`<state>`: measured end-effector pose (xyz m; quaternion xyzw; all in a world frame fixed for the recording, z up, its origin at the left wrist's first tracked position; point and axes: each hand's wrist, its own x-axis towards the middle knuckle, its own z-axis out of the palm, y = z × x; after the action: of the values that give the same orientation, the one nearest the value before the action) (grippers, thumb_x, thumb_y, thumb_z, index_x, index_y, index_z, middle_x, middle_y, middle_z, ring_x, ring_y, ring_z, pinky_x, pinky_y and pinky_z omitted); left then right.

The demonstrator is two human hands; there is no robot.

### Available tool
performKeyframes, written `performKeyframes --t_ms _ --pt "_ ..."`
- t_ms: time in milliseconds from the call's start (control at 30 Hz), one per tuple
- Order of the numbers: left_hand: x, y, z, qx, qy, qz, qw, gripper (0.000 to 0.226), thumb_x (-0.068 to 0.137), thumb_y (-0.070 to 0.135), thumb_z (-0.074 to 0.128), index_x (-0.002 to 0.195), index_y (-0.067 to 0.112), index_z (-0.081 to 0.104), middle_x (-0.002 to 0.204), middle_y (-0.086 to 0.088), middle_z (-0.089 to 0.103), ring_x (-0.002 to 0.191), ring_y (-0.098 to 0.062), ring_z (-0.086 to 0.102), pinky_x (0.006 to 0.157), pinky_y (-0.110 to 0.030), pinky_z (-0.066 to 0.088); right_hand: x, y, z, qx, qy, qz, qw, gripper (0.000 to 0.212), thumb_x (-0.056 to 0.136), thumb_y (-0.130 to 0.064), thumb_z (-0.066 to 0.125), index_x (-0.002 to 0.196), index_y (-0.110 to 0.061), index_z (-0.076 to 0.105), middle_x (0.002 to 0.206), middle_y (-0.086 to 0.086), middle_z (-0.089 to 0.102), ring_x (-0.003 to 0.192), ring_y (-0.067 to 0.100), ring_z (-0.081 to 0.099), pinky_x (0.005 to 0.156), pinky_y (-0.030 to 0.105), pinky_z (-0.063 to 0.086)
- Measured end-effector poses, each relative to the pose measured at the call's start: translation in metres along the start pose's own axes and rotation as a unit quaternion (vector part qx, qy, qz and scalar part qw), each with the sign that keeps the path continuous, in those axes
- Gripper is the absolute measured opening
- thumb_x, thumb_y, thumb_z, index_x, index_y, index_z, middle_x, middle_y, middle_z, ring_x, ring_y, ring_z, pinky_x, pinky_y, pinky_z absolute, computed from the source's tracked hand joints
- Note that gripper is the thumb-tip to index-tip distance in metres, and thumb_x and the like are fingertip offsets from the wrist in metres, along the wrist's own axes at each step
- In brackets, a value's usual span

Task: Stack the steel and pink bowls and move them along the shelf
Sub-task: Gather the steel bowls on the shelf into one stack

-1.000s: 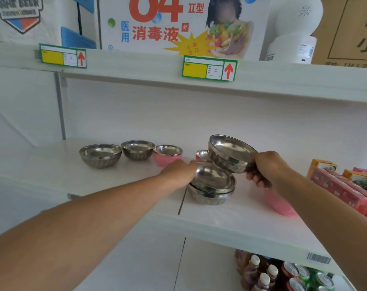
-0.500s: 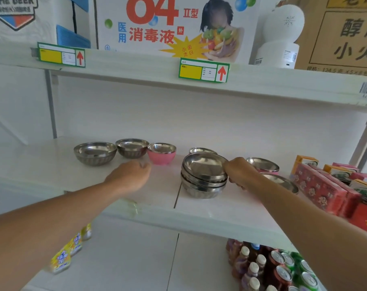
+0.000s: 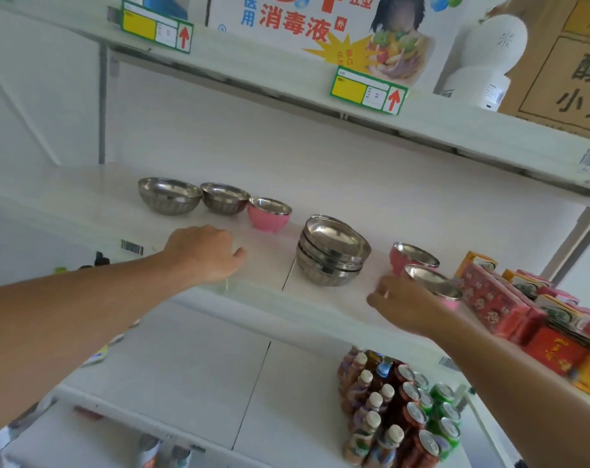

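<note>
A stack of steel bowls [image 3: 332, 256] stands in the middle of the white shelf [image 3: 185, 298]. To its left sit two single steel bowls [image 3: 168, 194] [image 3: 224, 198] and a pink bowl [image 3: 269, 214] in a row. Right of the stack are two more pink bowls, one behind [image 3: 411, 258] and one nearer the front [image 3: 434, 282]. My left hand [image 3: 204, 253] rests loosely curled on the shelf, left of the stack, holding nothing. My right hand [image 3: 405, 304] hovers at the near pink bowl, fingers apart, blurred.
Red and orange boxes [image 3: 510, 302] crowd the shelf's right end. Bottles and cans [image 3: 401, 410] fill the shelf below. The upper shelf [image 3: 354, 106] carries a printed carton, price tags, a white device and a cardboard box.
My right hand let go of the stack after setting a steel bowl on it and moved right to the pink bowls. My left hand drew back to the left.
</note>
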<state>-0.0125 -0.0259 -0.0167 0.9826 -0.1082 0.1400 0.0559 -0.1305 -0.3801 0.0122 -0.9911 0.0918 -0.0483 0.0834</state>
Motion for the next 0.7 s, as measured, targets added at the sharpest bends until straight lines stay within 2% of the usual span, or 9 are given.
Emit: performKeyframes --t_ms 67,167,233,367,500,600,700 --pt "-0.018 -0.001 -0.009 0.002 -0.013 -0.010 1.000 0.058 0.102 0.065 0.037 0.130 0.029 0.073 0.135 -0.001 0.070 0.121 -0.030 0.068 0.090 -0.041 0.050 -0.013 -0.007 -0.002 0.016 -0.027 -0.041 0.999 0.025 0.101 -0.050 0.061 0.109 -0.029 0.069 0.101 -0.006 0.071 0.090 0.012 0.068 0.077 0.032 0.053" --pt "-0.051 -0.003 -0.027 0.002 -0.042 -0.032 0.999 0.064 0.102 0.069 0.036 0.149 0.035 0.064 0.157 0.002 0.059 0.141 -0.029 0.057 0.106 -0.043 0.047 -0.024 -0.022 -0.003 0.038 -0.036 -0.114 0.992 0.035 0.102 -0.053 0.061 0.130 -0.031 0.068 0.117 -0.006 0.073 0.104 0.012 0.069 0.095 0.035 0.056" --pt "-0.078 -0.002 -0.041 0.005 -0.053 -0.057 0.997 0.070 0.102 0.074 0.034 0.158 0.039 0.055 0.166 0.003 0.051 0.150 -0.028 0.049 0.116 -0.045 0.043 -0.032 -0.031 -0.001 0.067 -0.040 -0.157 0.985 0.046 0.102 -0.057 0.059 0.141 -0.033 0.063 0.133 -0.005 0.068 0.119 0.014 0.064 0.106 0.037 0.051" --pt "-0.129 -0.002 -0.064 0.031 -0.074 -0.089 0.993 0.078 0.102 0.077 0.032 0.169 0.039 0.038 0.178 0.007 0.035 0.161 -0.025 0.035 0.127 -0.045 0.032 -0.046 -0.050 0.008 0.105 -0.060 -0.239 0.964 0.059 0.102 -0.060 0.059 0.155 -0.035 0.055 0.158 -0.006 0.057 0.141 0.017 0.055 0.112 0.034 0.040" --pt "-0.169 -0.002 -0.079 0.039 -0.109 -0.124 0.986 0.082 0.101 0.081 0.029 0.171 0.038 0.035 0.181 0.006 0.029 0.162 -0.028 0.032 0.127 -0.051 0.034 -0.057 -0.073 0.021 0.127 -0.070 -0.278 0.950 0.063 0.102 -0.061 0.058 0.159 -0.035 0.050 0.162 -0.003 0.054 0.146 0.020 0.052 0.120 0.040 0.041" --pt "-0.189 -0.013 -0.087 0.031 -0.108 -0.139 0.984 0.082 0.099 0.082 0.029 0.167 0.037 0.042 0.175 0.000 0.041 0.157 -0.030 0.041 0.122 -0.049 0.039 -0.063 -0.091 0.026 0.141 -0.075 -0.285 0.945 0.070 0.102 -0.062 0.056 0.163 -0.032 0.040 0.158 0.002 0.057 0.140 0.023 0.057 0.116 0.043 0.045" --pt "-0.201 -0.030 -0.092 0.025 -0.093 -0.142 0.985 0.076 0.103 0.079 0.029 0.153 0.029 0.057 0.156 -0.004 0.061 0.139 -0.029 0.058 0.105 -0.043 0.048 -0.066 -0.110 0.027 0.141 -0.061 -0.288 0.945 0.068 0.103 -0.064 0.051 0.161 -0.030 0.039 0.152 0.002 0.062 0.134 0.023 0.060 0.112 0.044 0.047"
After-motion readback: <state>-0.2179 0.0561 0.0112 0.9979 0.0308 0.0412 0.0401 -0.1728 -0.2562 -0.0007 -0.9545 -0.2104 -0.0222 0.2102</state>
